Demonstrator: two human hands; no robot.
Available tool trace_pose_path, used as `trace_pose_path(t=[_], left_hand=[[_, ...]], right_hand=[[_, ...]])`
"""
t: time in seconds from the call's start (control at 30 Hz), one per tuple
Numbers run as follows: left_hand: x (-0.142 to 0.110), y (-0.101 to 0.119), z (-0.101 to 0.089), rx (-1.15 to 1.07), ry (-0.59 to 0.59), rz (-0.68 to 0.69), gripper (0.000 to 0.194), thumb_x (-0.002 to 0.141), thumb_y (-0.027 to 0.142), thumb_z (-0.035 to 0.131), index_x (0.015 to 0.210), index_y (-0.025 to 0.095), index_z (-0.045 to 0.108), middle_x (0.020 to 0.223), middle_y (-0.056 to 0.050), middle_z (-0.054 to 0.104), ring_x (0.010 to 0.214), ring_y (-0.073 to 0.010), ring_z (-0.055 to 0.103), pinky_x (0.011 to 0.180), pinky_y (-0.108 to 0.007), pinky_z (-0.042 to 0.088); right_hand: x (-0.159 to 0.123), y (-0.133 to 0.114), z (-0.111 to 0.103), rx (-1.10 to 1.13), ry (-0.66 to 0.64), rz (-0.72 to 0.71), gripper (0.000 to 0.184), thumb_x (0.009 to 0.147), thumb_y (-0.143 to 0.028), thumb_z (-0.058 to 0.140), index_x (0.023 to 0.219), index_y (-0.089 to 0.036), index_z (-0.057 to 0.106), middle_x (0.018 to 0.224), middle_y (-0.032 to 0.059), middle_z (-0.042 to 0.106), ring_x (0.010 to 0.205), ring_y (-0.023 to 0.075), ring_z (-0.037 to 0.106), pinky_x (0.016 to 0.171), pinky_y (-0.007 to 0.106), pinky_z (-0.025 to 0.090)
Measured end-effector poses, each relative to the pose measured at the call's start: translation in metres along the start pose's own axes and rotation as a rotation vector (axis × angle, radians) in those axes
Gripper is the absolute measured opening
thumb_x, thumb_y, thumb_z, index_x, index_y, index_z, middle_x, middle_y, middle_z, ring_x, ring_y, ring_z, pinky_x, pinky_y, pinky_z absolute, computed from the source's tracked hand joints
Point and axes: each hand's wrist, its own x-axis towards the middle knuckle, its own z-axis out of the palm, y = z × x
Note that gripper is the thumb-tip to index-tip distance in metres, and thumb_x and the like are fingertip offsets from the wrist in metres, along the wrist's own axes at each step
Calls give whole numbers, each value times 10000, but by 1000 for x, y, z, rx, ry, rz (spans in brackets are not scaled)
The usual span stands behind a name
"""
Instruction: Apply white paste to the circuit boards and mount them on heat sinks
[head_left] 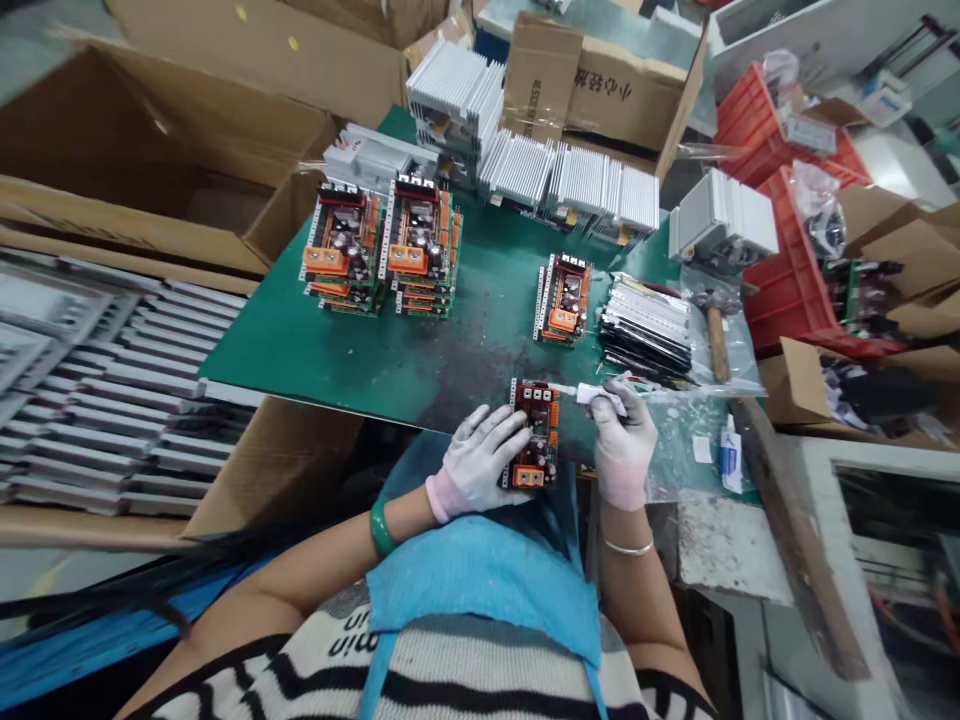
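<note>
Left hand: your gloved left hand [477,462] pins the circuit board [534,435], fingers spread flat across it.
Right hand: your gloved right hand [624,445] has its fingers closed on a folded wipe [601,400] at the board's far edge.
Board: it lies on the green worktop [465,340], near the front edge.
Risk: a slip could snag components or shove the board over that edge.
Room: open mat lies behind the board; the hammer [716,330] crowds your right.

wearing grey-coated white gloves [480,462] with pink cuffs [444,497] | wearing green bangle [382,528], silver bangle [628,547] | wearing blue bib [480,590] over black-and-white striped knit sweater [390,670]
</note>
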Motion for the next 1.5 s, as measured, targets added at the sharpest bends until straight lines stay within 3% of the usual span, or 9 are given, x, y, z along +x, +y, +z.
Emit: trace_pose_path(t=[0.2, 0.4, 0.67, 0.8, 1.0, 1.27, 1.5], left_hand=[[-2, 1, 5, 2, 42, 17, 598, 829, 610, 579, 1236, 173, 621, 1278, -116, 656, 1285, -286, 543, 1195, -435, 257], [-3, -1, 6, -7, 46, 19, 592, 831, 614, 584, 1236, 184, 620, 1266, -110, 663, 1282, -279, 545, 1195, -431, 256], [-6, -1, 8, 18, 45, 20, 610, 804, 627, 614, 1252, 214, 618, 1287, -100, 652, 1276, -285, 552, 1180, -436, 280], [-5, -1, 7, 10, 39, 13, 606, 798, 620, 629, 1244, 210, 622, 1287, -101, 653, 1276, -284, 553, 1177, -437, 288], [-3, 0, 6, -16, 52, 6, 596, 807, 609, 628, 1231, 190, 618, 1265, -107, 664, 1273, -279, 554, 1179, -435, 284], [0, 2, 4, -17, 52, -10, 575, 823, 604, 603, 1224, 193, 615, 1263, -103, 666, 1265, -279, 561, 1173, -436, 285], [-1, 2, 3, -5, 35, -12, 586, 826, 621, 587, 1224, 192, 611, 1266, -110, 663, 1265, -287, 560, 1174, -439, 283]], right_hand=[[2, -14, 5, -206, -137, -219, 186, 806, -365, 714, 932, -228, 709, 914, 15, 718, 854, 166, 668, 802, 323, 542], [5, -25, 8, -416, -266, -403, 117, 876, -313, 637, 951, -243, 694, 905, 11, 732, 822, 164, 686, 770, 310, 558], [12, -35, 16, -500, -371, -576, 91, 898, -254, 619, 966, -230, 675, 882, 18, 714, 808, 167, 679, 742, 302, 551], [20, -40, 10, -555, -411, -629, 94, 911, -279, 618, 972, -231, 672, 888, 23, 709, 813, 169, 672, 739, 302, 540], [22, -36, -10, -606, -309, -612, 137, 916, -350, 622, 971, -232, 665, 857, 17, 692, 779, 161, 663, 704, 293, 526], [-4, -8, -17, -633, -72, -680, 140, 870, -352, 692, 917, -225, 658, 758, -14, 646, 650, 119, 636, 599, 237, 499], [-17, 2, -24, -649, -55, -834, 105, 859, -298, 706, 909, -241, 632, 719, -25, 641, 587, 111, 628, 546, 223, 503]])
